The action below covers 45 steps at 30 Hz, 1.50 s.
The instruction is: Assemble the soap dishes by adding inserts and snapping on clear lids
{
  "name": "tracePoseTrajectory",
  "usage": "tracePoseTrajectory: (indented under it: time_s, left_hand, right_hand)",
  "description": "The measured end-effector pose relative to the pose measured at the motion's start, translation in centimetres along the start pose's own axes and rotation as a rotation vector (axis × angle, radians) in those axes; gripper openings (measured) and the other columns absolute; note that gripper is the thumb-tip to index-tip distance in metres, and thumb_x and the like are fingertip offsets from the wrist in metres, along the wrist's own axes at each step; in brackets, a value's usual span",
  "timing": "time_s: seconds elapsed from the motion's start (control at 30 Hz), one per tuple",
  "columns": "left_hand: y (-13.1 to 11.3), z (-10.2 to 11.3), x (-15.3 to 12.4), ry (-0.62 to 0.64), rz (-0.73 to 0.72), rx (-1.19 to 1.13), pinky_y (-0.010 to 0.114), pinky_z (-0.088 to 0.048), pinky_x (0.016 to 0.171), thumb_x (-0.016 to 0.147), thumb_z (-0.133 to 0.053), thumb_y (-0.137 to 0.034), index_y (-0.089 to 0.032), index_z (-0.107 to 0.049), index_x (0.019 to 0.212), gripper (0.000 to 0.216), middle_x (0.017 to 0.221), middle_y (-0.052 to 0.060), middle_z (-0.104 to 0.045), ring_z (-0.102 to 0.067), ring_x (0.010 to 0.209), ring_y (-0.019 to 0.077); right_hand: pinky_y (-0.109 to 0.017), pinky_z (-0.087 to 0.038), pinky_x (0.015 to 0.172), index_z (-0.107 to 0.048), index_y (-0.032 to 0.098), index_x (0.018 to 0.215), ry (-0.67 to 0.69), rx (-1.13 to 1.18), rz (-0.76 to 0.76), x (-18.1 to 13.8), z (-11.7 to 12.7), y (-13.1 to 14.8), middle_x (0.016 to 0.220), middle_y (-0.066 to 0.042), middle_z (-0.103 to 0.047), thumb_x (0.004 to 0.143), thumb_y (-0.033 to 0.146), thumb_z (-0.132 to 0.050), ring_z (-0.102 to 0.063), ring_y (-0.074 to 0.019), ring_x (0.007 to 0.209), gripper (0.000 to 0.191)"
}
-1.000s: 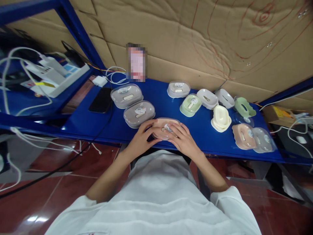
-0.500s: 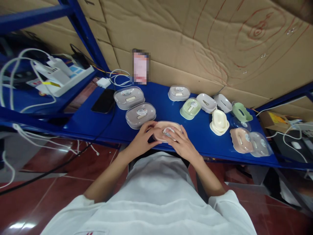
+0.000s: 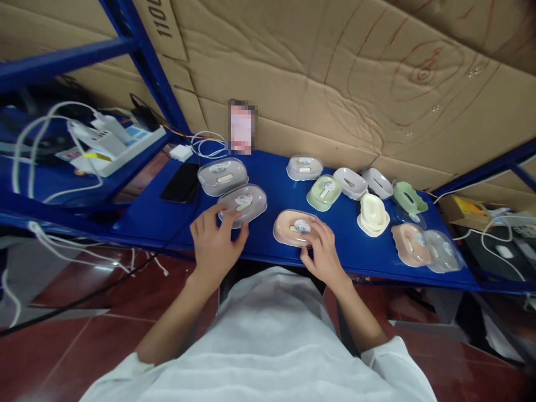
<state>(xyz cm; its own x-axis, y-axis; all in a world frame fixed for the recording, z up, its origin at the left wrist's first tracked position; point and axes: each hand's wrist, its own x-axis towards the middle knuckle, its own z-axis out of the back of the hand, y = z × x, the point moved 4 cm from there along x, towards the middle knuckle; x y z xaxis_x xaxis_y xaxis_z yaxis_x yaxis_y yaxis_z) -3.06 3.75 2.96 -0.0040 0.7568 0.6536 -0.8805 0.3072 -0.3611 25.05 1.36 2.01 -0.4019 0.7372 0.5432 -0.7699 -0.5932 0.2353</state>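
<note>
A pink soap box (image 3: 292, 228) with a clear lid and a round sticker lies near the table's front edge. My right hand (image 3: 324, 251) grips its right end, fingers on the lid and thumb at the near side. To the left, my left hand (image 3: 218, 237) is open, fingers apart, at the near edge of a grey lidded soap box (image 3: 247, 202); whether the fingertips touch it I cannot tell. Just behind sits another grey lidded soap box (image 3: 223, 177).
Farther back are a small grey soap box (image 3: 305, 167) and a green lidded one (image 3: 324, 192). Cream soap box parts (image 3: 374, 215) and another pink soap box (image 3: 411, 245) lie to the right. A black phone (image 3: 181, 183) rests at left beside a dark cable. Cardboard (image 3: 293, 84) stands behind.
My left hand has let go of the pink soap box and moved left to the near grey one. The right hand stays on the pink box. The view has shifted slightly.
</note>
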Motion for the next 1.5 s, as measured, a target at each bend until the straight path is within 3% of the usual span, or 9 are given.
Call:
tracePoseTrajectory:
  time_s: [0.2,0.37,0.6,0.8,0.93,1.1,1.23,1.37,1.5]
  left_hand:
    - [1.0,-2.9,2.0,0.255,0.038,-0.249,0.047,-0.059,0.106,0.108,-0.058,-0.042,-0.020,-0.063,0.145,0.043,0.151,0.019,-0.054,-0.067,0.129,0.0322]
    - [-1.0,-5.2,3.4,0.544,-0.148,-0.486,0.054,-0.041,0.129,0.113,-0.043,-0.046,-0.026,-0.029,0.172,0.064,0.181,0.015,-0.020,-0.037,0.163,0.0341]
    - [-2.7,-3.4,1.3,0.390,-0.321,-0.412,0.056,-0.044,0.124,0.111,-0.053,-0.035,-0.028,-0.064,0.147,0.038,0.160,0.014,-0.053,-0.051,0.149,0.0324]
    - [-3.4,-4.7,0.0,0.443,-0.397,-0.308,0.054,-0.048,0.114,0.109,-0.057,-0.033,-0.026,-0.070,0.139,0.033,0.140,0.013,-0.067,-0.064,0.127,0.0304]
    - [-3.6,-5.2,-0.4,0.465,-0.425,-0.289,0.055,-0.046,0.117,0.110,-0.057,-0.033,-0.026,-0.070,0.140,0.034,0.141,0.013,-0.067,-0.064,0.126,0.0303]
    - [-3.3,-5.2,-0.7,0.460,-0.412,-0.299,0.052,-0.049,0.113,0.109,-0.057,-0.031,-0.025,-0.071,0.137,0.032,0.140,0.012,-0.067,-0.065,0.126,0.0298]
    - [-3.4,-5.2,-0.7,0.468,-0.428,-0.280,0.052,-0.050,0.113,0.110,-0.056,-0.030,-0.023,-0.072,0.133,0.029,0.139,0.012,-0.069,-0.067,0.123,0.0290]
    - [-3.5,-4.9,-0.7,0.456,-0.418,-0.299,0.050,-0.053,0.110,0.110,-0.056,-0.030,-0.023,-0.071,0.135,0.030,0.138,0.012,-0.070,-0.068,0.123,0.0289]
    - [-3.4,-4.3,-0.8,0.411,-0.409,-0.343,0.053,-0.053,0.116,0.108,-0.061,-0.033,-0.027,-0.056,0.155,0.048,0.155,0.015,-0.059,-0.060,0.140,0.0329]
  right_hand:
    - [-0.054,-0.054,0.109,-0.059,0.026,0.150,-0.018,-0.132,-0.057,-2.4,1.1,1.3,0.137,-0.015,-0.058,0.102,0.022,-0.063,-0.057,-0.0331,0.133,0.048]
    - [-0.051,-0.057,0.108,-0.059,0.023,0.147,-0.076,-0.073,-0.099,-2.0,0.2,3.7,0.129,-0.014,-0.065,0.104,0.017,-0.059,-0.060,-0.0306,0.127,0.043]
    - [-0.051,-0.044,0.129,-0.042,0.022,0.166,-0.011,0.091,-0.171,3.3,-0.2,-0.7,0.165,-0.013,-0.053,0.112,0.023,-0.039,-0.041,-0.0278,0.160,0.054]
    - [-0.060,-0.054,0.111,-0.059,0.012,0.148,-0.062,-0.118,-0.508,4.1,2.4,-9.8,0.131,-0.023,-0.075,0.109,0.038,-0.046,-0.070,-0.0382,0.127,0.049]
    - [-0.050,-0.054,0.114,-0.049,0.016,0.159,0.155,0.027,-0.366,4.2,1.4,-11.3,0.146,-0.017,-0.070,0.109,0.034,-0.045,-0.068,-0.0312,0.134,0.053]
    - [-0.062,-0.035,0.126,-0.046,0.007,0.159,0.050,-0.340,-0.485,5.6,2.9,-14.6,0.163,-0.024,-0.054,0.104,0.020,-0.046,-0.047,-0.0369,0.154,0.057]
    - [-0.069,-0.027,0.123,-0.063,0.008,0.144,0.144,-0.511,-0.552,7.3,3.7,-17.5,0.141,-0.026,-0.069,0.101,0.018,-0.053,-0.056,-0.0404,0.141,0.046]
    - [-0.055,-0.043,0.113,-0.074,0.014,0.128,-0.030,-0.398,-0.546,7.0,5.7,-16.6,0.125,-0.020,-0.076,0.107,0.031,-0.048,-0.067,-0.0353,0.121,0.037]
    - [-0.049,-0.050,0.107,-0.073,0.020,0.129,-0.235,-0.234,-0.430,3.0,6.3,-9.8,0.122,-0.015,-0.077,0.111,0.046,-0.047,-0.069,-0.0317,0.116,0.042]
